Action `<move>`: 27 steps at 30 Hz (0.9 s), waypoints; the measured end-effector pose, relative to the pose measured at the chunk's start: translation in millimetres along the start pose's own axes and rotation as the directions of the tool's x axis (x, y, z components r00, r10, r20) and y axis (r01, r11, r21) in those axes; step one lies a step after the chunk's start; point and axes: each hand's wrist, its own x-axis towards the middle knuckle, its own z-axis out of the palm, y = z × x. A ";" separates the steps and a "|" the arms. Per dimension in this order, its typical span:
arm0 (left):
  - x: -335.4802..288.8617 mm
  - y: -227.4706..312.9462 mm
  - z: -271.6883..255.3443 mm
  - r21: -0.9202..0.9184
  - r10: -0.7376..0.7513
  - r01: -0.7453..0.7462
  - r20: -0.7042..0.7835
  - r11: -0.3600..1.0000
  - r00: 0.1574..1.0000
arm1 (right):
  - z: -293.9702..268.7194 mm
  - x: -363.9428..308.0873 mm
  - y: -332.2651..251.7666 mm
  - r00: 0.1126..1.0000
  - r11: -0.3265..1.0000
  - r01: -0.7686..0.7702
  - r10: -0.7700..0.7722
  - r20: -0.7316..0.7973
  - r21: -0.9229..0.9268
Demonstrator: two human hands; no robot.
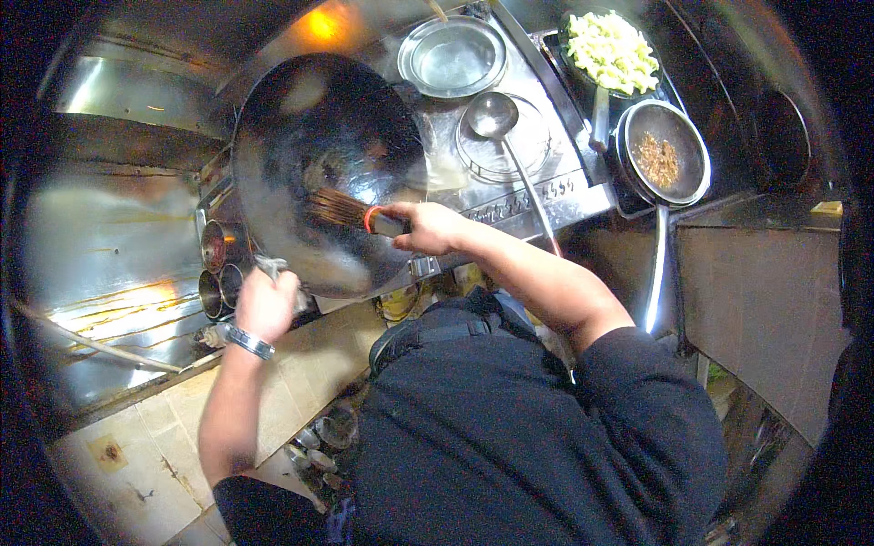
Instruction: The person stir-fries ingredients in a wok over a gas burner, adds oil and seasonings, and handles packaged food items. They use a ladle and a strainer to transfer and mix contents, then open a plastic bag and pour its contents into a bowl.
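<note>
A large dark wok [300, 118] stands at the left of the stove, wet and shiny inside. My right hand [428, 227] is closed round the handle of a bamboo wok brush [339, 208] with a red band. The bristles point left and lie over the wok's inner surface. My left hand [267, 305], with a banded watch at the wrist, is closed at the wok's near left edge. A bit of greyish cloth [270, 265] shows at its fingers; the wok's handle, if there, is hidden under them.
A metal ladle [492, 116] lies across the stovetop beside a round basin of water [452, 57]. At the right are a strainer [667, 152] with brown bits and a pan of pale green vegetables [612, 53]. Small round containers [211, 291] stand left of the wok.
</note>
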 end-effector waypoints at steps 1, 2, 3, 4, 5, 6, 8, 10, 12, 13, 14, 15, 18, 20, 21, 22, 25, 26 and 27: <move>-5.5 2.9 7.0 0.048 -0.033 0.033 -0.007 0.998 0.999 | -0.1 -3.4 3.5 0.999 1.000 0.006 -0.006 -0.040 0.000; -10.6 4.8 15.6 0.095 -0.012 0.016 -0.040 0.995 0.999 | 1.0 -6.4 6.0 0.998 1.000 -0.008 0.008 -0.059 -0.010; -14.9 4.9 23.7 0.117 -0.031 0.038 -0.058 0.992 0.998 | 3.1 -9.8 7.9 0.998 1.000 -0.007 0.006 -0.061 -0.020; -21.4 3.3 31.8 0.101 -0.010 0.021 -0.114 0.995 0.993 | 6.6 -12.7 8.5 0.998 0.999 -0.032 0.030 -0.052 -0.041; -25.9 -1.1 36.5 0.102 -0.023 0.035 -0.117 0.994 0.993 | 12.2 -14.4 7.2 0.995 0.993 -0.084 0.080 -0.050 -0.084; -28.2 -7.1 40.5 0.101 -0.032 0.044 -0.119 0.994 0.992 | 18.9 -15.8 4.8 0.995 0.993 -0.079 0.074 -0.061 -0.086; -23.3 -28.2 35.7 0.043 0.027 -0.021 -0.142 0.999 0.989 | 35.9 -13.6 -4.0 0.994 0.985 -0.102 0.096 -0.046 -0.143; -8.5 -56.5 26.9 -0.035 0.001 -0.008 -0.214 0.999 0.977 | 51.7 -7.2 -12.8 0.995 0.971 -0.088 0.076 -0.063 -0.224; 17.5 -91.2 9.5 -0.250 -0.104 0.079 -0.088 0.965 0.991 | 54.1 -2.3 -14.4 0.993 0.937 -0.113 0.098 -0.060 -0.332; 29.6 -108.1 5.3 -0.190 -0.171 0.146 -0.120 0.971 0.978 | 48.9 -2.6 -12.1 0.991 0.880 -0.131 0.134 -0.027 -0.457; 39.3 -124.3 5.1 -0.134 -0.188 0.166 -0.171 0.977 0.967 | 40.0 -4.4 -7.9 0.976 0.807 -0.160 0.215 0.031 -0.569; 49.8 -138.7 5.5 -0.259 -0.271 0.243 -0.078 0.935 0.960 | 20.8 -15.8 4.1 0.968 0.768 -0.197 0.252 0.004 -0.609; 57.7 -173.2 19.9 -0.648 -0.505 0.498 0.197 0.576 0.840 | -32.9 -37.6 27.1 0.947 0.728 -0.286 0.115 -0.300 -0.623; 57.5 -184.0 39.4 -0.754 -0.489 0.477 0.238 0.452 0.839 | -54.6 -63.2 38.0 0.866 0.750 -0.310 -0.032 -0.500 -0.585; 54.4 -187.0 48.9 -0.798 -0.491 0.473 0.261 0.375 0.831 | -64.6 -76.1 43.5 0.853 0.891 -0.290 0.076 -0.516 -0.349; 53.6 -187.5 58.1 -0.829 -0.499 0.475 0.290 0.295 0.816 | -67.2 -89.9 50.5 0.817 0.883 -0.399 0.220 -0.533 -0.248; 48.9 -180.6 87.5 -0.854 -0.468 0.495 0.376 0.159 0.800 | -66.0 -118.3 90.5 0.676 0.889 -0.446 0.262 -0.689 -0.099; 50.2 -174.7 99.0 -0.858 -0.456 0.498 0.396 0.126 0.797 | -60.8 -119.0 110.5 0.592 0.881 -0.461 0.212 -0.778 -0.111; 53.8 -167.1 111.7 -0.857 -0.407 0.499 0.413 0.128 0.815 | -59.9 -124.4 134.0 0.535 0.827 -0.494 0.046 -0.844 -0.268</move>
